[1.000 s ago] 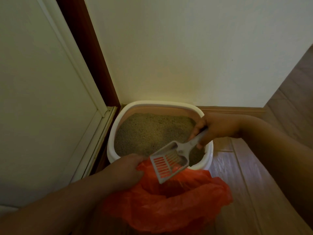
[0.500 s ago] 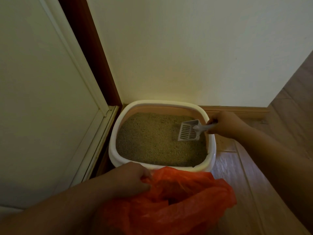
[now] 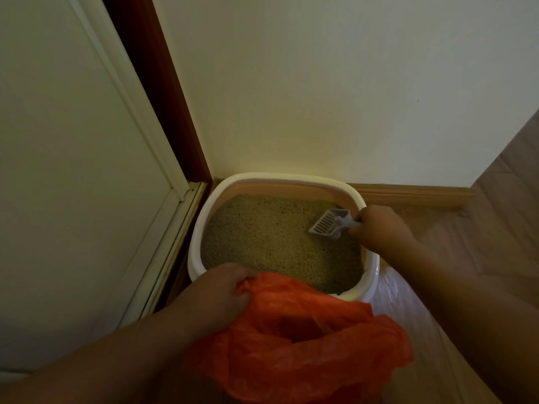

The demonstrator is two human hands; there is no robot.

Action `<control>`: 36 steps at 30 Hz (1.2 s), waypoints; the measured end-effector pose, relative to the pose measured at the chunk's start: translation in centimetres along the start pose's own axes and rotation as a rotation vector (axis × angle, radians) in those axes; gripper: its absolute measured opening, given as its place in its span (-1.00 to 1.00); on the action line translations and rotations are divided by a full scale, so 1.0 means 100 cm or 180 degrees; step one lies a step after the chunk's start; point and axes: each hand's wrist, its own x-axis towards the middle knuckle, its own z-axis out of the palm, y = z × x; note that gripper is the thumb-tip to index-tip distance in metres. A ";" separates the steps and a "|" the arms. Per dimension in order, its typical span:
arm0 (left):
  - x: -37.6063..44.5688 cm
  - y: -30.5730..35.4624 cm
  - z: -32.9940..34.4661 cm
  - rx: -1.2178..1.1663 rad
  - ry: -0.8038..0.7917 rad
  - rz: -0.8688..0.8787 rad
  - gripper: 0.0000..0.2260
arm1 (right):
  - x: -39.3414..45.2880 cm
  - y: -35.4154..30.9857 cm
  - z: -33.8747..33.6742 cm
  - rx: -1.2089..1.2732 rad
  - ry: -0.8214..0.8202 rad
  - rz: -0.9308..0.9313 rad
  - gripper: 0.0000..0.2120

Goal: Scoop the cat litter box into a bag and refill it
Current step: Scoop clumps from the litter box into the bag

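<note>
Scoop (image 3: 328,225) now shifted slightly toward the far right corner of the litter box (image 3: 201,228) compared with half a second ago, slotted head lowered closer to the litter (image 3: 268,240); one second ago held over the bag (image 3: 303,339), now well back inside the box.

Right hand (image 3: 379,228): positioned above the right rim of the box; fingers curled round the short grey handle of the scoop, gripping it; handle mostly hidden inside the fist.

Scoop: pale grey plastic, slotted face tilted toward the camera, head pointing left and downward; leading edge at or just above the litter surface, contact not discernible; no visible load on the slots.

Left hand (image 3: 217,295): at the near rim of the box; fingers clenched on the gathered edge of the orange plastic bag, pinching it; bag mouth held open just in front of the box, its far edge overlapping the near rim.

Litter box: white outer rim with a pinkish inner wall, rounded corners, set on the floor (image 3: 495,243) in the corner between the wall (image 3: 320,83) and the door frame (image 3: 163,91); filled with tan granular litter, surface fairly level.

Door (image 3: 73,170): pale panel to the left, beside the dark red-brown frame; wooden skirting board (image 3: 414,195) along the base of the wall to the right of the box.
</note>
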 end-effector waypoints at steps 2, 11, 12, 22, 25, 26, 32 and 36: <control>0.003 -0.003 0.000 -0.0038 0.0057 0.0011 -0.61 | 0.007 -0.005 0.002 -0.0115 -0.0029 -0.0005 -0.77; 0.008 -0.012 0.002 -0.0190 0.0019 -0.0008 -0.63 | 0.042 -0.013 0.017 -0.0195 -0.0312 0.0238 -0.68; 0.009 -0.013 0.002 -0.0197 0.0032 -0.0013 -0.63 | 0.046 -0.013 0.021 -0.0203 -0.0276 0.0183 -0.69; 0.016 -0.022 -0.003 -0.0285 0.0051 -0.0131 -0.62 | 0.086 -0.031 0.047 0.0343 -0.0602 0.0382 -0.85; 0.016 -0.024 -0.004 -0.0308 0.0050 -0.0144 -0.62 | 0.095 -0.038 0.050 0.0487 -0.0664 0.0482 -0.87; 0.015 -0.024 -0.004 -0.0332 0.0054 -0.0151 -0.61 | 0.097 -0.041 0.049 0.0512 -0.0704 0.0485 -0.82; 0.017 -0.024 -0.006 -0.0353 0.0046 -0.0180 -0.62 | 0.099 -0.046 0.073 0.0411 -0.0576 0.0042 -0.89; 0.015 -0.024 -0.009 -0.0316 0.0045 -0.0173 -0.61 | 0.101 -0.059 0.096 0.0598 -0.0412 -0.0062 -0.87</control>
